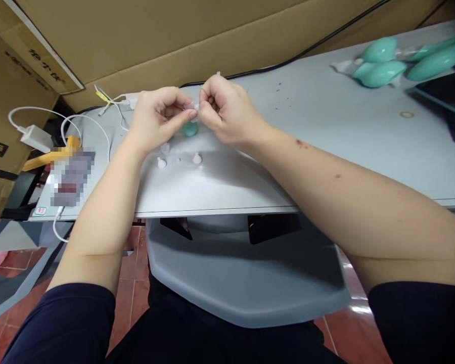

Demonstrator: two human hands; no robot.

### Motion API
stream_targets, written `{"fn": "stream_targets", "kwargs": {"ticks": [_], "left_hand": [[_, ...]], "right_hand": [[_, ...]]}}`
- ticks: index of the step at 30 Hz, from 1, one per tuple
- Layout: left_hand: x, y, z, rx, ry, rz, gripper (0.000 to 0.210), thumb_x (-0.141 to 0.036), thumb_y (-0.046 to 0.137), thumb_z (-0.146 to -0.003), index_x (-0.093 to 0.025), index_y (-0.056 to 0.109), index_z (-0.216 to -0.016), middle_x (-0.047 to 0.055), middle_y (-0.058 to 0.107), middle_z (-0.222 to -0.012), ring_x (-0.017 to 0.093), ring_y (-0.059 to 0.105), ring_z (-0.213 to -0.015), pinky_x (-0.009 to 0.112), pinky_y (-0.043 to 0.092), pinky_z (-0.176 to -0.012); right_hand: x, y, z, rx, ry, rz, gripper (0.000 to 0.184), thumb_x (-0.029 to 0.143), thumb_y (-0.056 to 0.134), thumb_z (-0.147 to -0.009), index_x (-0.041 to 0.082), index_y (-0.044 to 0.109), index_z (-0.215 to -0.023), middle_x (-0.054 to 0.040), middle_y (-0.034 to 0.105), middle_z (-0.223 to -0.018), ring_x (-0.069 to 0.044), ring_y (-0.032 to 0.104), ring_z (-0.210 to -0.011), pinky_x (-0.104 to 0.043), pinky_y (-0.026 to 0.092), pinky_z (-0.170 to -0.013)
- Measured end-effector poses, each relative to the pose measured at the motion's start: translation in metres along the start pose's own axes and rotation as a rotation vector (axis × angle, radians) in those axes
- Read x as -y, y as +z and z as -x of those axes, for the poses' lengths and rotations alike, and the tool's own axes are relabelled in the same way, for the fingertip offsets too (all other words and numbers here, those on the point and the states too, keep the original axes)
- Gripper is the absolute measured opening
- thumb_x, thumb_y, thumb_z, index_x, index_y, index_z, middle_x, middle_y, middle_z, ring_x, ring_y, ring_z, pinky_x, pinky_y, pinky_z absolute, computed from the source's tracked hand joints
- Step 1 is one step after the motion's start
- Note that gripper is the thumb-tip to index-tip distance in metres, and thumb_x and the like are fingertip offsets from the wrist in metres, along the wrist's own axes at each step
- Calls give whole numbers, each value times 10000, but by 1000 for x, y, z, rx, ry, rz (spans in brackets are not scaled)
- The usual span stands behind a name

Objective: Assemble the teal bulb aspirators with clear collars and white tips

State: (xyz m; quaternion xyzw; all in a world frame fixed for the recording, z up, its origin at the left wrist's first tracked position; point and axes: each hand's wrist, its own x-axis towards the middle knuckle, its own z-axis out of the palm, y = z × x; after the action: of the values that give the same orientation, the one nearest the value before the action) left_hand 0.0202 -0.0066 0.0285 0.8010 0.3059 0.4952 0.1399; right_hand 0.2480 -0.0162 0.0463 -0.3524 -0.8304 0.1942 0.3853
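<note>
My left hand [165, 114] and my right hand [225, 106] meet above the back part of the desk. Between the left thumb and fingertips is a small see-through plastic piece [191, 107]. The right hand's fingers are curled in a pinch against its right side; what lies inside them is hidden. Just below the fingertips shows a rounded teal object [190, 129], partly covered by the left hand. Nearer to me lie a white cone-like piece [197, 158], a second white nozzle-shaped piece [162, 162] and a small see-through piece [165, 147].
Several teal rounded items [379, 73] in see-through wrapping lie at the back right, beside a dark flat object [445, 101]. White cables and a charger [38, 139] are on the left, near a pixelated item [72, 179]. A cardboard wall [174, 40] rises behind the desk [364, 146].
</note>
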Motion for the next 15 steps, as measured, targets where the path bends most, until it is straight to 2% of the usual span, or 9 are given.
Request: {"fn": "stream_targets", "kwargs": {"ticks": [5, 8, 11, 15], "left_hand": [[3, -3, 0, -12, -84, -68, 405, -644, 940, -911, -275, 774, -894, 28, 797, -810, 236, 794, -719, 383, 669, -683], [1, -4, -1, -26, -109, -83, 407, -629, 945, -906, -267, 761, -884, 36, 798, -814, 243, 799, -737, 381, 674, -697], [-3, -6, -2, -25, -113, -84, 416, -634, 950, -895, -266, 760, -871, 41, 804, -828, 248, 802, -748, 384, 671, -699], [-12, -4, -3, -33, -83, -48, 372, -601, 943, -884, -265, 787, -849, 43, 819, -823, 242, 803, -725, 379, 662, -662]], "right_hand": [[-6, 2, 1, -17, -9, 54, 118, 203, 623, -1081, 288, 570, -1018, -96, 765, -1053, -333, 726, -973, -434, 525, -821], [-10, 3, 2, -14, -4, -9, 62, 265, 606, -1106, 293, 579, -1058, -91, 772, -1060, -337, 762, -983, -430, 550, -795], [-10, 3, 4, -35, -7, -186, 115, 344, 652, -1100, 292, 556, -1066, -92, 771, -1109, -290, 781, -981, -387, 586, -772], [-9, 1, 4, -46, -27, -343, 185, 410, 719, -1066, 263, 617, -1020, -106, 787, -1083, -247, 767, -929, -366, 619, -835]]}}
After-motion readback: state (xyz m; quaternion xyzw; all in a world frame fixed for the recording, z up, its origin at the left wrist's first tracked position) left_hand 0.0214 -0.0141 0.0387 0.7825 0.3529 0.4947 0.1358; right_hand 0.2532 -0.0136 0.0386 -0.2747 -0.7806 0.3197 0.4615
